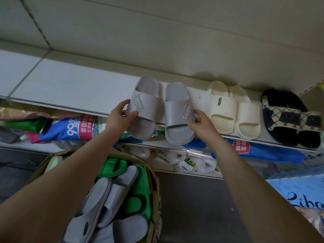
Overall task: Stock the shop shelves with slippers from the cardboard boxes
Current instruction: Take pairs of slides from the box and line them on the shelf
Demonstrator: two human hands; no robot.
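Observation:
Two pale grey slippers marked "Super" lie side by side on the white top shelf (70, 88), toes over its front edge. My left hand (121, 116) grips the strap of the left grey slipper (144, 109). My right hand (201, 123) holds the right grey slipper (177, 116) at its outer edge. To their right on the same shelf sit a cream pair (233, 111) and a black patterned pair (291, 118). Below my left arm stands an open cardboard box (155, 183) with several grey and green slippers (112, 199).
The lower shelf holds blue and green packaged goods (75, 128) and white wrapped packs (191, 163). A blue package (301, 192) lies at the lower right. The top shelf is bare to the left of the grey pair. Dark floor (192, 207) shows between the box and the shelving.

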